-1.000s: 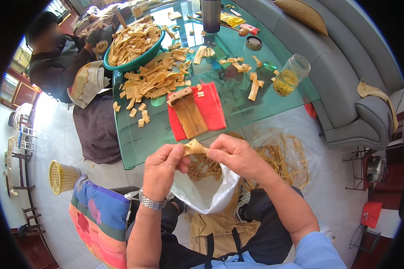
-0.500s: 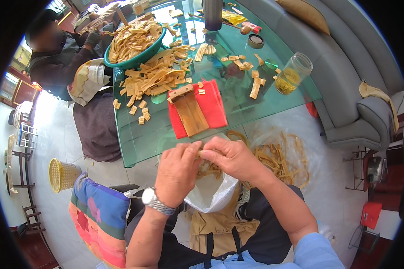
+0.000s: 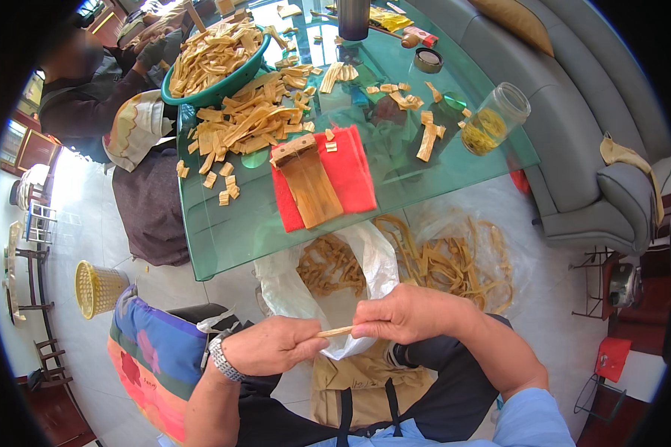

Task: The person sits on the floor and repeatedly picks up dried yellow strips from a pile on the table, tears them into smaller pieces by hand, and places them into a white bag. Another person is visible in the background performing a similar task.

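A thin tan strip is stretched between my two hands over my lap. My left hand, wearing a silver watch, pinches its left end. The other end sits in the closed fingers of my right hand. Just beyond them an open white plastic bag holds curled brown pieces. On the glass table ahead, a wooden board with a crosspiece rests on a folded red cloth. A heap of flat tan pieces lies to its left, with small ridged pieces scattered around.
At the far left of the table stands a green basin full of tan pieces. A glass jar is near the right edge. Long brown strips lie in clear plastic under the table. A co-worker sits at the left.
Both hands have come down toward my lap and moved apart. The strip now shows between them, and the bag's contents are uncovered. The view has shifted slightly.
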Action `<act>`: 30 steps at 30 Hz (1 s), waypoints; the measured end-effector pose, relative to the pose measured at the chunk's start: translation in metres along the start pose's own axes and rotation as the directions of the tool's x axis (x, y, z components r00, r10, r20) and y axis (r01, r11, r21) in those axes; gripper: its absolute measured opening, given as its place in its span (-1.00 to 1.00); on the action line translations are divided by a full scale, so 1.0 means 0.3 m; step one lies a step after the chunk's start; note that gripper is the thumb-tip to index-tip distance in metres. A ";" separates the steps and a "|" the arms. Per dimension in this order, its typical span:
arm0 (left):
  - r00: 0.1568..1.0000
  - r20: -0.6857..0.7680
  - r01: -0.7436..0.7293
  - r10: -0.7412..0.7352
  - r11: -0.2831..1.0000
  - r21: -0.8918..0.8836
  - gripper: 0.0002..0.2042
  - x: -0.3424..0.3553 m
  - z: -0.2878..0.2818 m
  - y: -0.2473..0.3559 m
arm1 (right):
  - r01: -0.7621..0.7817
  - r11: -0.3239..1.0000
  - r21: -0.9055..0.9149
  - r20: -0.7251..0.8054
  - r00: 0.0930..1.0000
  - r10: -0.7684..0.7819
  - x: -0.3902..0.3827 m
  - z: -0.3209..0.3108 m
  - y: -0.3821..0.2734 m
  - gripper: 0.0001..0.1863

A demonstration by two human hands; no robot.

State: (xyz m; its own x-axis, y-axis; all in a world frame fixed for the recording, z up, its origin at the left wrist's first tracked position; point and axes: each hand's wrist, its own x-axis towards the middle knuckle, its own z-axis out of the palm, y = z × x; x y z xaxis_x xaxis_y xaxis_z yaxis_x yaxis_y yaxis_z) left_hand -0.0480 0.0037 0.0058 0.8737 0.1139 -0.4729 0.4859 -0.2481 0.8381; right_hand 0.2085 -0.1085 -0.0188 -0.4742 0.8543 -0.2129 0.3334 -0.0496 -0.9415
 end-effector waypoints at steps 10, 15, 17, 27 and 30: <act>0.742 -0.635 -0.246 0.216 0.968 0.042 -0.82 0.112 -0.150 -0.027 | 0.122 0.898 -0.423 -0.559 0.744 -0.365 0.158 -0.140 0.011 -0.85; 0.520 -0.812 -0.165 0.264 0.964 0.207 -0.82 0.229 -0.241 -0.028 | 0.036 0.787 -0.615 -0.635 0.570 -0.522 0.274 -0.220 0.033 -0.82; 0.468 -0.865 -0.140 0.180 0.982 0.129 -0.83 0.260 -0.248 -0.021 | -0.027 0.792 -0.610 -0.664 0.563 -0.493 0.301 -0.232 0.045 -0.85; 0.502 -0.860 0.029 0.087 0.993 0.117 -0.80 0.254 -0.237 -0.130 | -0.325 0.863 -0.386 -0.723 0.688 -0.064 0.305 -0.208 0.066 -0.74; 0.584 -0.794 -0.015 -0.168 0.976 -0.217 -0.67 0.211 -0.221 -0.003 | -0.128 0.912 -0.391 -0.686 0.701 -0.196 0.280 -0.205 0.054 -0.85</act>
State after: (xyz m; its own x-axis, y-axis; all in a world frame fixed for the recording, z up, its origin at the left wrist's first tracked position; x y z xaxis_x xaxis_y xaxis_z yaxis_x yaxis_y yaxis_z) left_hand 0.0081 0.0750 -0.0069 0.4462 0.8722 -0.2005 0.4656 -0.0349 0.8843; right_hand 0.2241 -0.0057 -0.0359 0.1615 0.9633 0.2143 0.6828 0.0477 -0.7290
